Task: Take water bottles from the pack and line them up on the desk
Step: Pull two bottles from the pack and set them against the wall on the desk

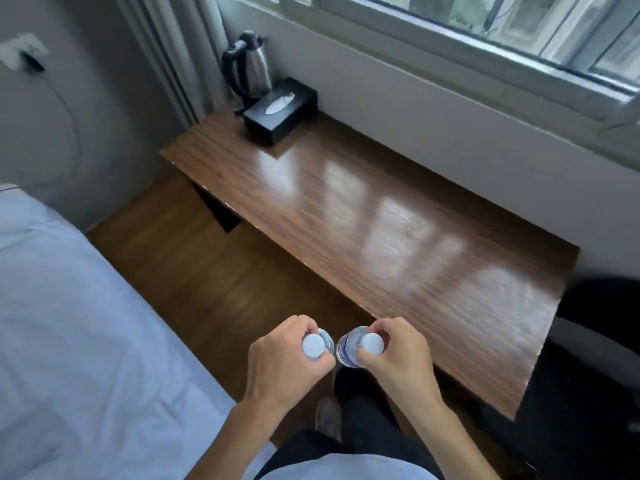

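Two bottles held by the neck over the floor, short of the tabletop (381, 209).

The left bottle (320, 341) is pinched by the left hand (284, 362), the right bottle (349, 346) by the right hand (398, 355), at 6 o'clock of the tabletop; with so little held, either could be dropped or tipped when set down.

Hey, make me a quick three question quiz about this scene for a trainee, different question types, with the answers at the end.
1. True or false: a bottle already stands on the desk.
2. Multiple choice: what sits right in front of the kettle? A) a mug B) a tissue box C) a lamp
3. Fill in: each hand grips its bottle near the ____.

Key
1. False. The left hand holds the left bottle and the right hand holds the right bottle, both off the desk, above the floor.
2. B, the tissue box.
3. Cap.
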Motion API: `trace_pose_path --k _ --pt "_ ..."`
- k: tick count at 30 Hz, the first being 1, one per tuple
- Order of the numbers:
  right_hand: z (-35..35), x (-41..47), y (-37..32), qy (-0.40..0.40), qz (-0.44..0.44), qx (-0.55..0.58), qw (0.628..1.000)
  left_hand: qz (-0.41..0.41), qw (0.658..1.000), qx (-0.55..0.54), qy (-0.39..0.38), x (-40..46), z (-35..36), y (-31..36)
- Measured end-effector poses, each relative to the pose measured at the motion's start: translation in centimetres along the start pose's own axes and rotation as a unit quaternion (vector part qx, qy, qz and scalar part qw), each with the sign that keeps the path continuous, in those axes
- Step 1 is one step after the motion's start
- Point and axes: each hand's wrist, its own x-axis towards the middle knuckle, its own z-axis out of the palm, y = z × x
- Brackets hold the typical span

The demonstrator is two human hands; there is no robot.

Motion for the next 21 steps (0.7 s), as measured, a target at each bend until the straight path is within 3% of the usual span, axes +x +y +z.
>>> trace_pose_path --k 10,21 --pt "5.1 9.9 -9.6 -0.106 -0.099 -0.080 0.986 -0.097 0.993 0.015 0.065 6.6 -4.3 -7.1" --pt "7.1 20.8 -18.0 -0.124 -0.137 -0.079 0.980 -0.127 0.988 0.043 0.072 18.7 -9.0 -10.9"
